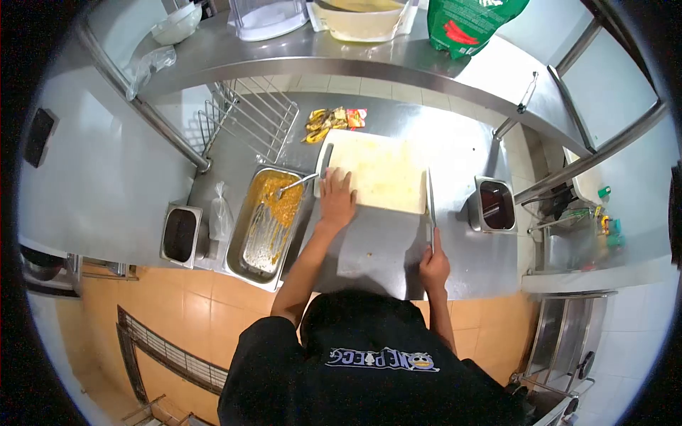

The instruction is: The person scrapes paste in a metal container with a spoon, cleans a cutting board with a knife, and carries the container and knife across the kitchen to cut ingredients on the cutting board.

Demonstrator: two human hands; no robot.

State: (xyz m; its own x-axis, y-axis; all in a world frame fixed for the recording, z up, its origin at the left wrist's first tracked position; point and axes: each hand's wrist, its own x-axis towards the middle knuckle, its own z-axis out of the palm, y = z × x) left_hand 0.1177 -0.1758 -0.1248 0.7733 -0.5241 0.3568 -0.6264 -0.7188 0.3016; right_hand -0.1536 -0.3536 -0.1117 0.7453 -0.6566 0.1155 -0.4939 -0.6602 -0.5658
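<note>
My left hand [337,196] lies with its fingers spread at the left edge of a pale cutting board [387,170]. In my right hand [434,266] is the handle of a long knife [431,199], whose blade points away from me along the board's right edge. Left of the board stands a long metal tray [264,234] holding an orange-yellow mash [283,202] and a spoon [297,184]. Banana peels [323,125] and a small red wrapper [355,118] lie beyond the board.
Deep metal containers with dark contents stand at the right [495,206] and left [181,236]. A plastic bag [221,216] and wire rack [266,117] are at the left. An overhead shelf [341,67] bears tubs and a green pouch [469,25].
</note>
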